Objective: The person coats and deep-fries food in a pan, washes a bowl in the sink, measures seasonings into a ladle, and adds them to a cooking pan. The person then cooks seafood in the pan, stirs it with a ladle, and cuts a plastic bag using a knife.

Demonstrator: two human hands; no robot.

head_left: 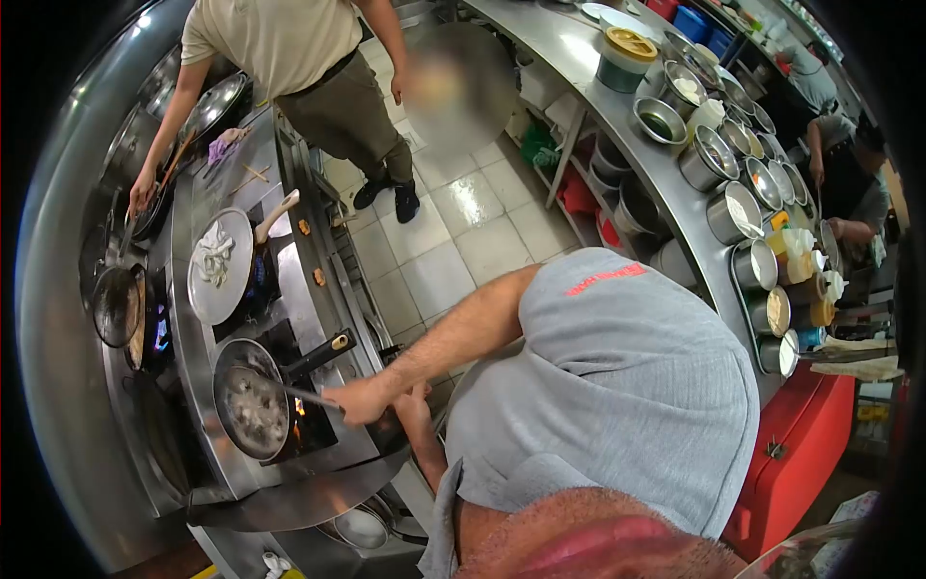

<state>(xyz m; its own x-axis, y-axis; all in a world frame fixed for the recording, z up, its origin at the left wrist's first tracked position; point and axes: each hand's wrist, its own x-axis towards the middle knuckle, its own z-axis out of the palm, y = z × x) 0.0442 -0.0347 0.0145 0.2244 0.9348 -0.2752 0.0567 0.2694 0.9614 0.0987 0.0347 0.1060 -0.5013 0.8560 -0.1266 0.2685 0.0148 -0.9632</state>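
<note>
My right hand (362,399) is closed around the thin metal handle of a cooking utensil (313,397). Its far end reaches into a dark frying pan (224,372), where several pieces of food bubble in liquid, hiding its shape. The pan sits on a burner with orange flame showing at its side. Its black handle (320,354) points toward me, and neither hand touches it. Partly behind my right wrist is my left hand (416,405), close to the stove's front edge. Its fingers are mostly hidden, so I cannot tell what they do.
A white plate (204,299) with pale strips lies by a wooden handle (278,215). A co-worker in a beige shirt (275,43) holds a long handle over a mesh skimmer (117,306). Steel containers (735,212) line the curved counter (617,125). A red box (796,454) stands behind me.
</note>
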